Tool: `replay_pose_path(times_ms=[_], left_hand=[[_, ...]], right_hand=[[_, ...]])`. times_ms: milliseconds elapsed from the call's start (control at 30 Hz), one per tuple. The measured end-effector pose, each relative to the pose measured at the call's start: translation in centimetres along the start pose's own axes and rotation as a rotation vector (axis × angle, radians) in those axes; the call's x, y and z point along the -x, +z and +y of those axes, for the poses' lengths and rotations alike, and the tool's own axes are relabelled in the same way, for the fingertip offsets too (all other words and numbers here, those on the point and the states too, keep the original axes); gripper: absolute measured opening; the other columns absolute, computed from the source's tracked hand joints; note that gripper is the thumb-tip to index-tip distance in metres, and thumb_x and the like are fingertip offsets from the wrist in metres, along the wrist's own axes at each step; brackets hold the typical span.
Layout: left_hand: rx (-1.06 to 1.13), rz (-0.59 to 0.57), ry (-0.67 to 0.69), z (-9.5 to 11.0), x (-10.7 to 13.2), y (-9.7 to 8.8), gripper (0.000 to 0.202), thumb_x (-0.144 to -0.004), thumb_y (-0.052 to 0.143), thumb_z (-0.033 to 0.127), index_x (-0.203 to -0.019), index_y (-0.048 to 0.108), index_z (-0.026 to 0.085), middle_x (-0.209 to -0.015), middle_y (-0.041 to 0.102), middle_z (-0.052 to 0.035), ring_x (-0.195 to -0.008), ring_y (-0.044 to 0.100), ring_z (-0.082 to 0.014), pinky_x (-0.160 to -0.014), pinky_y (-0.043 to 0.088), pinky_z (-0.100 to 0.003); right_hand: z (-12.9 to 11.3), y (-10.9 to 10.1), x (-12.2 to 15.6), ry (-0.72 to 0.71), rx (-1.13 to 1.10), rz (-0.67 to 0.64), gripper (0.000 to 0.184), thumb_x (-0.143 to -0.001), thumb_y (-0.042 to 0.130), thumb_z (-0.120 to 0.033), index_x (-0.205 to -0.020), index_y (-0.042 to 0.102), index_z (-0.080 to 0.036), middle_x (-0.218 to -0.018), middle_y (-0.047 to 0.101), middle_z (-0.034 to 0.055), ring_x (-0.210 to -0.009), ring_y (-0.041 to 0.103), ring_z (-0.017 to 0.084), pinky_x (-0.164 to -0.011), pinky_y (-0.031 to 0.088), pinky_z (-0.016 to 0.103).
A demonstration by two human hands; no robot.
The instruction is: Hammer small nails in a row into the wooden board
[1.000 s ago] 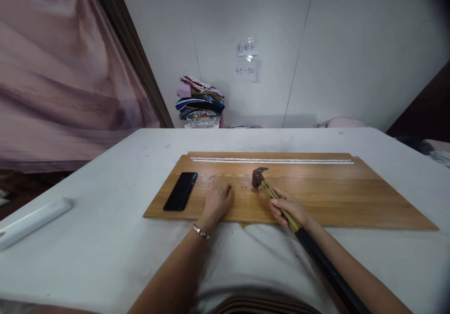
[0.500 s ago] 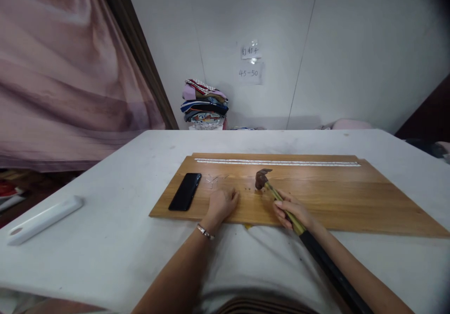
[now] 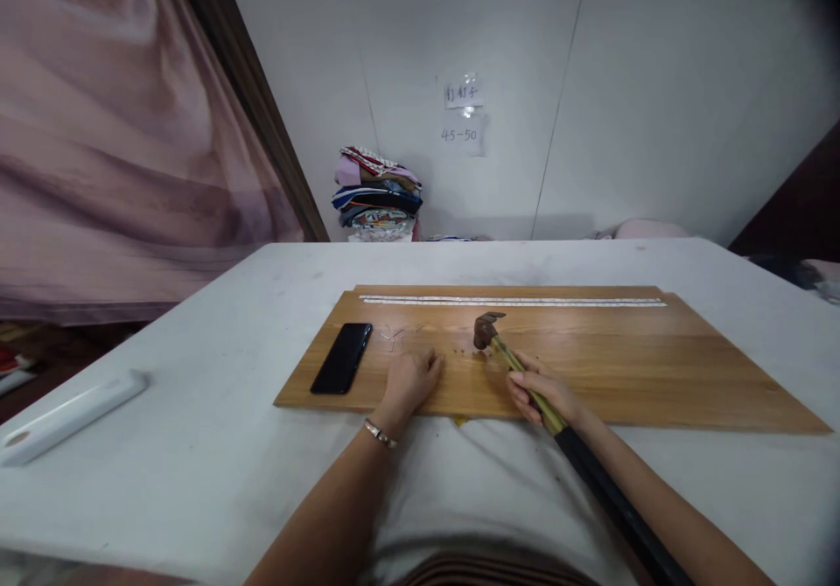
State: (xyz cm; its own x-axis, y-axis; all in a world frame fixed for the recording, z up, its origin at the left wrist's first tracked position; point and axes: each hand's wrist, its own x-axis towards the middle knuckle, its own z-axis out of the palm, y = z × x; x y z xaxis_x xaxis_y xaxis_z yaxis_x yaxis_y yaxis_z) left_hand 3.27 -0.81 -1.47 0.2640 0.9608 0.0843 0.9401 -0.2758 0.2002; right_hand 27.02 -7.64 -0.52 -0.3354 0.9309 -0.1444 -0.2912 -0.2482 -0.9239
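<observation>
My right hand [image 3: 542,394] is wrapped around the handle of a claw hammer [image 3: 518,359], whose long grip runs back under my forearm. The rusty hammer head sits low over the wooden board [image 3: 630,367], beside a few tiny nail heads [image 3: 462,351] in a row; whether it touches one is unclear. Resting on the board's near part, my left hand [image 3: 412,380] is curled closed, with nothing showing in it. Just beyond it lie several loose thin nails [image 3: 394,336]. A black phone [image 3: 342,359] is to the left of that hand.
Two white strips [image 3: 512,301] run along the board's far edge. The board lies on a white table [image 3: 216,332]. A long white plastic object [image 3: 72,415] is at the left. Folded cloths [image 3: 379,192] are stacked by the wall, and a pink curtain [image 3: 131,131] hangs left.
The whole view has shifted slightly, with things a little further left. My hands and the hammer keep nearly the same places over the board.
</observation>
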Motion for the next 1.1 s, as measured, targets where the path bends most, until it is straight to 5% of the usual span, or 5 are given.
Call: replay_pose_path(times_ms=[1100], left_hand=[[0.034,-0.003,-0.005,-0.12,-0.02,0.22,0.033,-0.092,0.043,0.039,-0.078,0.064,0.019,-0.08,0.07,-0.006,-0.075,0.062,-0.0186,-0.065,0.034,-0.027]], right_hand=[[-0.05,0.02,0.15,0.006,0.026,-0.027,0.063,-0.077,0.065,-0.037,-0.132,0.04,-0.02,-0.052,0.05,-0.0099,-0.027,0.039,0.006,-0.028,0.025,0.016]])
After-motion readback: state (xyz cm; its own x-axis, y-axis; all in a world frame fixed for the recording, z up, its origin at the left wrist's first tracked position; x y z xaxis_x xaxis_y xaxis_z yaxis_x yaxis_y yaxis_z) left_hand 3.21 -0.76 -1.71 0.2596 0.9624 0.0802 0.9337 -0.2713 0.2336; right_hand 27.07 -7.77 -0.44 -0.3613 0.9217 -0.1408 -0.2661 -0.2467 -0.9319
